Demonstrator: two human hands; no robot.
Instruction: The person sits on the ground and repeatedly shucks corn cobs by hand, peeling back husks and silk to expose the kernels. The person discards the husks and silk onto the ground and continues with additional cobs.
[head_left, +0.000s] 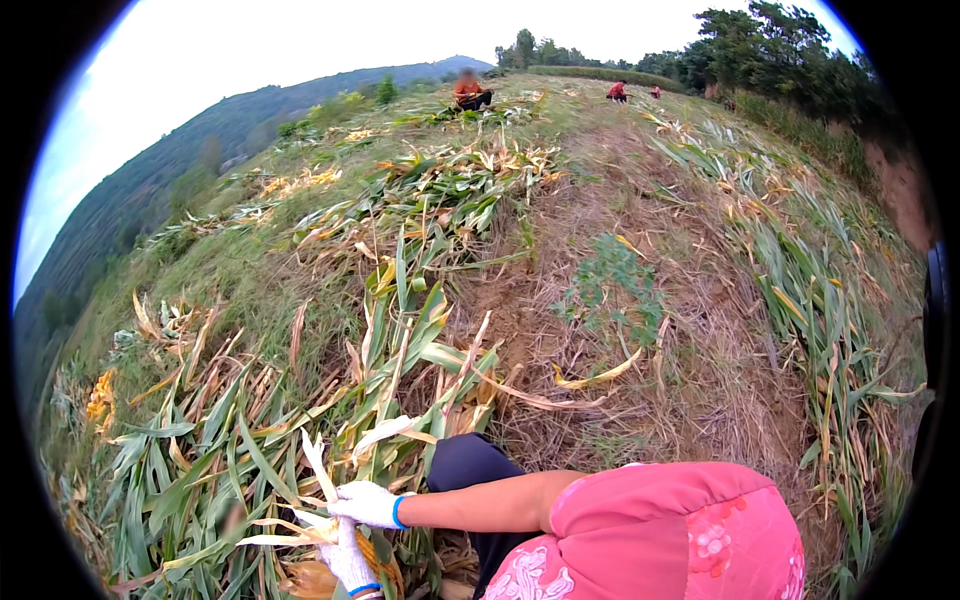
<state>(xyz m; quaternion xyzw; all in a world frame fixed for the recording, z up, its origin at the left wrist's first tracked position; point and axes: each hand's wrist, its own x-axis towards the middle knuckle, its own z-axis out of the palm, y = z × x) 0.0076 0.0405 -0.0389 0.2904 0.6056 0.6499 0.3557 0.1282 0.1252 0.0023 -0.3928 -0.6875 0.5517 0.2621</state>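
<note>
Both my hands wear white knitted gloves with blue cuffs and meet at the lower left, over cut corn stalks. My right hand (369, 503) is closed on pale corn husk leaves (319, 466) that stick up and fan out to the left. Just below it, my left hand (347, 556) grips the same husk bundle near its base. Yellow corn kernels (369, 553) show beside the left glove, partly hidden by it. A dry brown husk (309, 579) lies against that glove's left side.
Green corn stalks (172, 480) lie heaped at the left, with yellow cobs (101, 401) beyond. A leafy weed (615, 289) grows ahead in straw-covered soil. Another row of cut stalks (817, 330) runs along the right. Other people, one in orange (470, 90) and one in red (617, 91), sit or crouch far off.
</note>
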